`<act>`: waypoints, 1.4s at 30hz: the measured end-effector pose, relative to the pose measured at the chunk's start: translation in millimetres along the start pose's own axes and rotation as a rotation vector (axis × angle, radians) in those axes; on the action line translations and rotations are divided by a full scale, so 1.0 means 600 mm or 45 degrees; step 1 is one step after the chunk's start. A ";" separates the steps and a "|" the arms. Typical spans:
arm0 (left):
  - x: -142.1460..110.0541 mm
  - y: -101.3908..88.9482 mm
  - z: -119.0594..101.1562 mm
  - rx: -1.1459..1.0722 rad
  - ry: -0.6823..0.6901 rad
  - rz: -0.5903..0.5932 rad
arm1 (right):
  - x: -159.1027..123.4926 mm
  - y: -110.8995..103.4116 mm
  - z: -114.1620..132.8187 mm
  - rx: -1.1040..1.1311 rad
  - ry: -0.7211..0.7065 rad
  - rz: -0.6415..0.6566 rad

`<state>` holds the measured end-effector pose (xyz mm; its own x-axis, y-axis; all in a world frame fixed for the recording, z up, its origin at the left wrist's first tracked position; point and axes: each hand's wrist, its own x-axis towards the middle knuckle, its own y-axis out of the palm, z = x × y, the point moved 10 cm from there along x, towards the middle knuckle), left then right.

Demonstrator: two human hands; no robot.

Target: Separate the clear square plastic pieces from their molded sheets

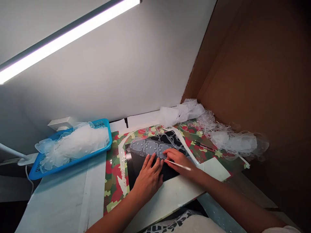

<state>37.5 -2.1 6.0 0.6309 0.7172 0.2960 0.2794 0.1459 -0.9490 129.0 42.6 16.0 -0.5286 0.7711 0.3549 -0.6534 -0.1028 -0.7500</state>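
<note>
A thin translucent sheet piece (150, 148) with rounded panels and small raised dots lies on a black board (136, 165). My left hand (151, 173) rests on it, fingers stretched out along its near edge. Just to the right, my right hand (178, 160) pinches a slim white stick-like tool (182, 166). The tool's tip reaches the near edge of the sheet piece, close to my left fingertips; its exact end is too small to make out. Thin clear offcut strands (173, 139) curl over the board's far right part.
A blue basket (109, 136) full of white translucent pieces stands at the left. More sheer pieces (187, 111) and tangled scraps (243, 142) are heaped at the back and right. Dark tweezers-like tools (204, 146) lie on the camouflage-patterned mat (114, 181). A brown panel (255, 74) rises at right.
</note>
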 end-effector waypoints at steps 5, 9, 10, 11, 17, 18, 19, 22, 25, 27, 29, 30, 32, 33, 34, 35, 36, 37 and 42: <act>-0.002 0.006 0.008 -0.046 -0.025 0.072 | 0.012 -0.025 0.008 -0.090 -0.072 -0.053; -0.007 0.008 0.007 -0.046 -0.060 0.099 | -0.017 -0.143 -0.102 0.102 0.505 -0.476; -0.007 0.006 0.007 -0.054 -0.066 0.100 | -0.033 -0.163 -0.127 0.153 0.640 -0.569; -0.006 0.002 0.008 -0.072 -0.076 0.100 | -0.047 -0.173 -0.145 0.218 0.729 -0.625; 0.060 -0.023 0.072 -0.558 -0.391 0.136 | -0.044 -0.125 -0.094 0.606 0.613 -0.475; 0.077 -0.016 0.091 -0.720 -0.505 0.153 | -0.041 -0.116 -0.076 0.616 0.593 -0.427; 0.092 -0.002 0.106 -0.912 -0.618 0.189 | -0.036 -0.105 -0.061 0.626 0.578 -0.358; 0.129 0.047 0.117 -1.202 -0.744 0.372 | -0.021 -0.080 -0.038 0.688 0.546 -0.165; 0.144 0.065 0.116 -1.179 -0.701 0.374 | -0.009 -0.083 -0.073 0.819 0.623 -0.244; 0.141 0.063 0.115 -1.139 -0.686 0.303 | -0.001 -0.082 -0.105 0.910 0.695 -0.292; 0.132 0.052 0.114 -1.080 -0.675 0.216 | 0.010 -0.069 -0.123 0.951 0.727 -0.230; 0.128 0.046 0.113 -1.049 -0.672 0.178 | 0.015 -0.063 -0.127 0.944 0.730 -0.187; 0.121 0.035 0.110 -0.988 -0.663 0.116 | 0.022 -0.053 -0.127 0.891 0.735 -0.121; 0.120 0.030 0.108 -0.959 -0.654 0.091 | 0.024 -0.050 -0.126 0.852 0.738 -0.108; 0.119 0.025 0.106 -0.931 -0.641 0.066 | 0.025 -0.048 -0.125 0.816 0.740 -0.104; 0.120 0.021 0.103 -0.905 -0.626 0.043 | 0.026 -0.047 -0.123 0.786 0.737 -0.106; 0.121 0.017 0.101 -0.881 -0.610 0.023 | 0.028 -0.047 -0.122 0.765 0.726 -0.114; 0.122 0.013 0.098 -0.859 -0.596 0.005 | 0.030 -0.048 -0.122 0.748 0.705 -0.128; 0.099 -0.038 0.057 -0.622 -0.406 -0.222 | 0.042 -0.057 -0.136 0.530 0.593 -0.203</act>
<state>43.7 60.8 41.7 0.3189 0.8907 0.3240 0.7068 0.0043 -0.7074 181.9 116.7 5.0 -0.1781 0.9795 0.0942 -0.9097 -0.1274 -0.3953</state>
